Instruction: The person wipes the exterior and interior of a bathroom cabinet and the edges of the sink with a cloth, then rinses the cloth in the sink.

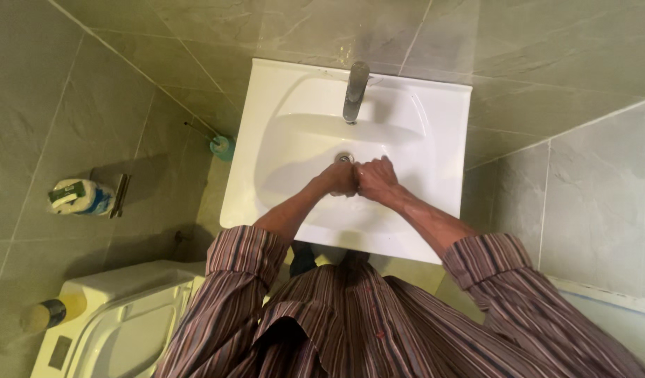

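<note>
Left hand point(340, 178) and right hand point(376, 179) both curled shut, pressed knuckle to knuckle over the middle of the white sink point(434, 126), nothing visibly gripped. Drain point(344, 159) just beyond the left knuckles, tap point(355, 91) straight ahead at the back edge, long axis toward the hands.

Both forearms reach forward, sleeves pushed up; the left hand point(340, 178) and right hand point(376, 179) press together, fingers point(385, 166) curled.
</note>
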